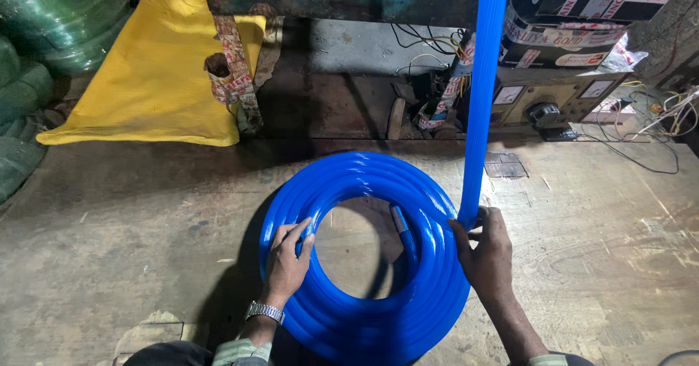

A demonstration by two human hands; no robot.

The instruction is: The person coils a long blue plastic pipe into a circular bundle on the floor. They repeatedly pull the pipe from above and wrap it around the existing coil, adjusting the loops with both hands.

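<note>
two hands on a big blue hose coil (364, 264) on the floor

left hand (287, 253) lies flat and open on the coil; right hand (484, 253) looks wrapped round the loose hose (484, 82). it seems bendy, smooth, maybe slippery; best held at the ring's sides.

Glossy blue plastic hose (364, 315), ribbed.

Left hand (287, 260) flat, rt hand (486, 253) gripping (thumb up).

Hose coil (364, 308) on floor (109, 235) center; sack (153, 75) behind-left, control box (561, 89) behind-right.
</note>
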